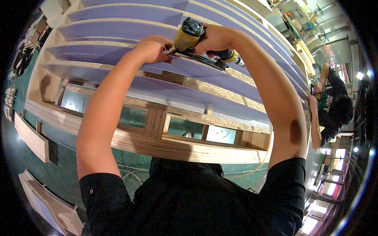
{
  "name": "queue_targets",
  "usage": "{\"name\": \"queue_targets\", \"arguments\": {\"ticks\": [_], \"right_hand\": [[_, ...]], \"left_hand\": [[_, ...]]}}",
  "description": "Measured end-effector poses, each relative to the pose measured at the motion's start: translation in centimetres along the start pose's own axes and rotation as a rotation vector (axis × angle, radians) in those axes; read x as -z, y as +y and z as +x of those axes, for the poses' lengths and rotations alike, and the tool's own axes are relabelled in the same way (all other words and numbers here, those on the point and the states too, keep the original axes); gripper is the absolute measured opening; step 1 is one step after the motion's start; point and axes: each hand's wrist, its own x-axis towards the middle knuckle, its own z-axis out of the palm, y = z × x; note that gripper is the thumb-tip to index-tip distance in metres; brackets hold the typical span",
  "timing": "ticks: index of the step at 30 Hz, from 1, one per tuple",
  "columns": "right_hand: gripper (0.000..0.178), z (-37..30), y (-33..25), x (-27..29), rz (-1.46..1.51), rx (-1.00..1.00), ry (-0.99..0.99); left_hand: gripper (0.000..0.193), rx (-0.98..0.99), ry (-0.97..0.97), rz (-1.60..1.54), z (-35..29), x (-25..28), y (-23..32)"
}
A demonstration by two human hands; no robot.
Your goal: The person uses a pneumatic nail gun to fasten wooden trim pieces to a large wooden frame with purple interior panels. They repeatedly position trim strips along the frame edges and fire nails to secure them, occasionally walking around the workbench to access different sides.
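Observation:
My right hand is wrapped round the handle of a yellow and black nail gun. The tool rests along the top edge of a chipboard strip, its long black magazine in line with the strip. Close to the tool's left side, my left hand is closed, fingers curled over the edge of the same chipboard strip. Part of that grip is hidden by the hand itself. Both arms reach over a large wooden frame with several parallel strips and purple-grey panels between them.
The frame's layered plywood beam runs across just before my body. A pale hose hangs by its right end. Boards and a panel lie on the green floor at left. Another person works at the far right.

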Motion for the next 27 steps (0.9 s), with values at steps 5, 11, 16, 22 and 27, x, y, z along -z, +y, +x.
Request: {"name": "queue_targets", "arguments": {"ticks": [5,11,16,22,27], "right_hand": [[0.035,0.3,0.0,-0.1,0.068,-0.008,-0.02],[0.035,0.5,-0.7,-0.1,-0.053,-0.044,-0.014],[0.017,3.6,-0.6,-0.4,-0.121,0.007,-0.21],[0.01,6.2,1.2,-0.3,-0.018,-0.014,-0.357],[0.008,5.9,0.6,-0.7,-0.034,-0.028,-0.323]], "left_hand": [[0.055,0.063,-0.064,0.153,-0.1,1.4,2.8],[0.04,0.163,-0.128,-1.079,0.3,-1.2,-1.3],[0.047,0.373,-0.134,-1.606,-1.2,0.0,-1.0],[0.052,0.019,-0.094,-0.239,0.1,-0.4,-2.4],[0.057,0.021,-0.082,0.184,0.6,0.4,-2.3]]}}
